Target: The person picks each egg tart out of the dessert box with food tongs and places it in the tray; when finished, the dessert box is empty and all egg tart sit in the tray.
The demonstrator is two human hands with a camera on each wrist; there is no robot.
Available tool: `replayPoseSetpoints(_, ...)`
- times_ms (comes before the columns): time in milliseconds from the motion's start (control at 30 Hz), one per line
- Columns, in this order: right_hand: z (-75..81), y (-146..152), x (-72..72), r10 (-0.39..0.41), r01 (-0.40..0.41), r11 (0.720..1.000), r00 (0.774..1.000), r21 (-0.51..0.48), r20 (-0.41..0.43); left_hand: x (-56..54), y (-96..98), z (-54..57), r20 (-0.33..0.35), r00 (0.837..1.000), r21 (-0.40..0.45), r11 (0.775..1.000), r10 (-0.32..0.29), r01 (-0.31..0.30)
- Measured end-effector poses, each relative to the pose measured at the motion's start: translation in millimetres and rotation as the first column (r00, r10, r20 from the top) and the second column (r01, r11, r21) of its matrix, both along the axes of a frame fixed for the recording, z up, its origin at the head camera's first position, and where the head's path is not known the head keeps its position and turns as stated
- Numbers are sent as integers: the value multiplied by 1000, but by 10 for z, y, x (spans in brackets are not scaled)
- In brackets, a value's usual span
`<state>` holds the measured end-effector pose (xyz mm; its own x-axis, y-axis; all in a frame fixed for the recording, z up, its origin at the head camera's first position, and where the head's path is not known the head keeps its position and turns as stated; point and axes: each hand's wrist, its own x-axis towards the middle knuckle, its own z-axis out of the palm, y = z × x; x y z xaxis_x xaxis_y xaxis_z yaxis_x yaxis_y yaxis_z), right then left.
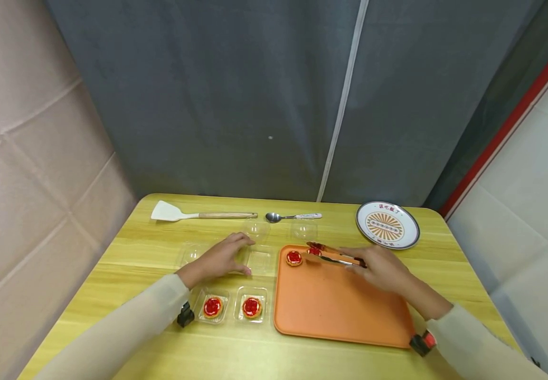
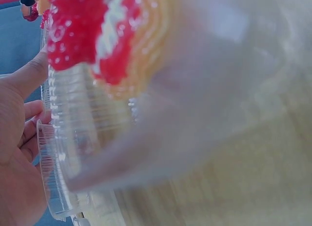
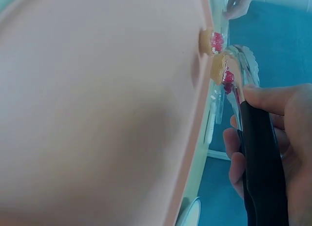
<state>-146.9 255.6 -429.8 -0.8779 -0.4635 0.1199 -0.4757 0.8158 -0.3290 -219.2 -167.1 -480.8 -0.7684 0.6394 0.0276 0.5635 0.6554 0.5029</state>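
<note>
Near the frame's centre, the right hand [image 1: 384,269] grips tongs [image 1: 332,254] clamped on a tart [image 1: 314,250] at the orange tray's [image 1: 345,311] upper left corner (a second tart [image 1: 294,257] sits beside it). The left hand [image 1: 220,257] rests flat, fingers relaxed, on a clear plastic box [image 1: 257,259].

Head view looks down; wrist views sit close, sharing the tray [image 1: 340,306].

Both arms reach forward in pale long sleeves, each with a small device strapped at the wrist. The left hand [image 1: 219,258] lies palm down, fingers stretched forward and slightly spread. The right hand [image 1: 382,266] is turned inward toward the left, its fingers and thumb curled, apparently clamped around a dark handle.
</note>
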Motion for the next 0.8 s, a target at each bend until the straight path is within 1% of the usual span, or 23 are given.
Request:
replayPoseSetpoints(100, -50, 22, 3, -7, 7, 1000, 1000, 6, 1, -2, -1, -6, 2, 1000, 1, 1000, 1, -1)
replayPoseSetpoints(333, -120, 38, 20, -9, 9, 1000, 999, -1, 38, 4, -3, -3, 5, 1000, -2, 1000, 9, -9)
replayPoseSetpoints(500, -134, 35, 33, 0, 0, 1000, 1000, -13, 24, 17, -8, 2, 13, 1000, -2, 1000, 19, -19)
replayPoseSetpoints(600, -138, 34, 37, 1, -1, 1000, 1000, -6, 18, 20, -12, -2, 12, 1000, -18, 999, 26, -26)
replayPoseSetpoints(800, -119, 37, 35, 0, 0, 1000, 999, -9, 38, 22, -24, 2, -3, 1000, -43, 999, 18, -18)
